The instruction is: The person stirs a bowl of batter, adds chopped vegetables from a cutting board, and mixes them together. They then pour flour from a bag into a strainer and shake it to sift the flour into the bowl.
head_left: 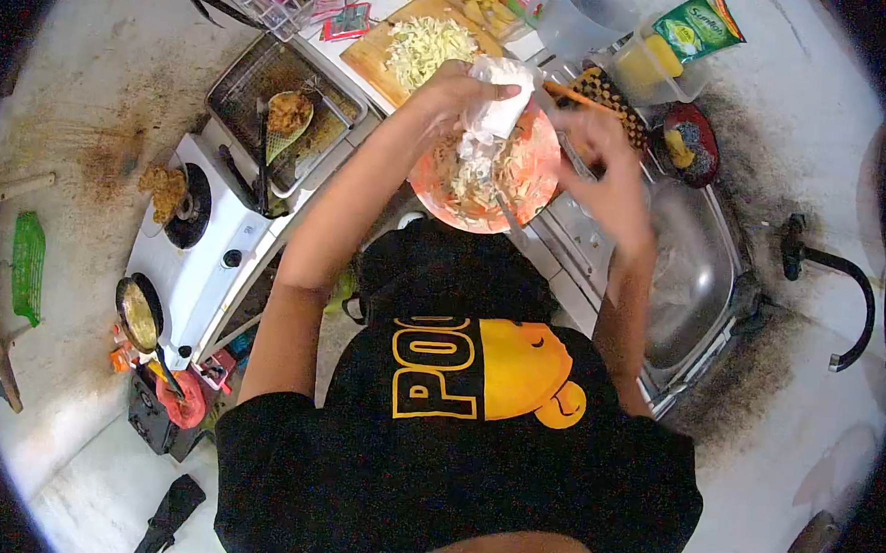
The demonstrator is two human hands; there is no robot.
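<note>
My left hand [463, 87] grips a crumpled white plastic bag [497, 104] over an orange plate [533, 186] heaped with pale shredded food. My right hand [609, 170] is at the plate's right rim, fingers curled around what looks like a thin metal utensil [573, 155]. The plate sits above the counter's edge beside the steel sink [693, 280]. Behind the plate lies a wooden cutting board [369, 57] carrying shredded cabbage [427, 45].
A white two-burner stove [204, 254] stands at the left, with a small pan [138, 313] and a metal tray [263, 82] holding a ladle. A dish rack, a clear tub with a green pouch [691, 29], a dark bowl [692, 144] and a black tap [834, 267] are around.
</note>
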